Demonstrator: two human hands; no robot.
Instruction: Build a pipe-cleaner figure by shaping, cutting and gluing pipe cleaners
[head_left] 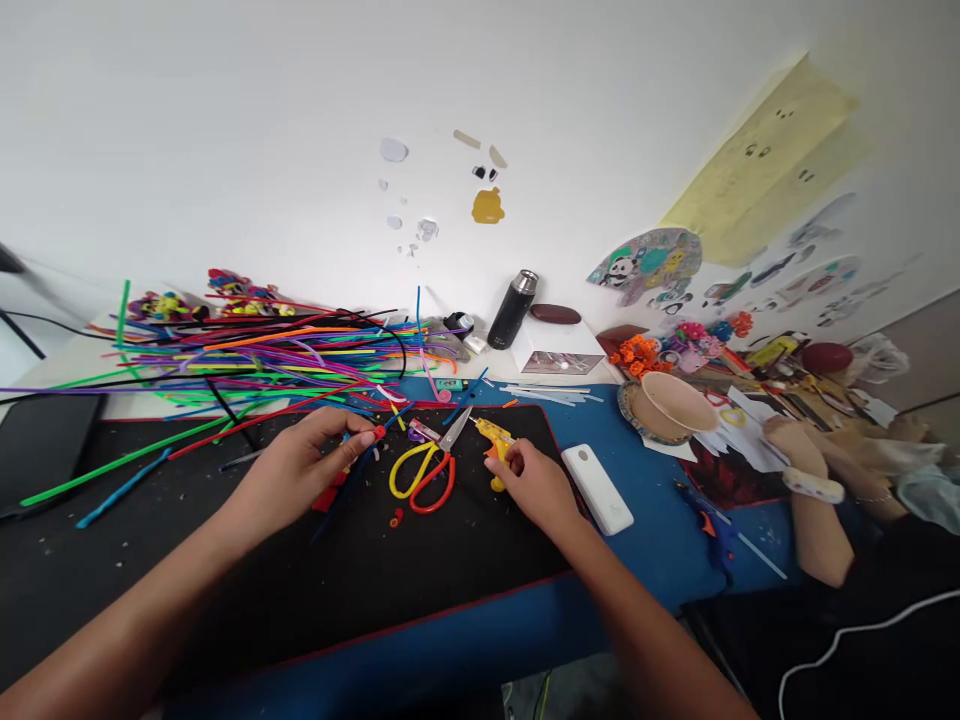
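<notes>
My left hand pinches a small red and blue pipe-cleaner piece between thumb and fingertips. More dark blue and red bits show under that hand, partly hidden by the fingers. My right hand is closed round a small yellow hot glue gun, whose nozzle points toward the upper left. Between the two hands lies a pair of scissors with one yellow and one red-orange handle, blades slightly apart. Just below them a small red and yellow piece rests on the black mat.
A heap of colourful pipe cleaners spreads along the back left. Behind are a black flask and a white box. A white power bank lies to the right, beyond it a blue glue gun and a co-worker's arm.
</notes>
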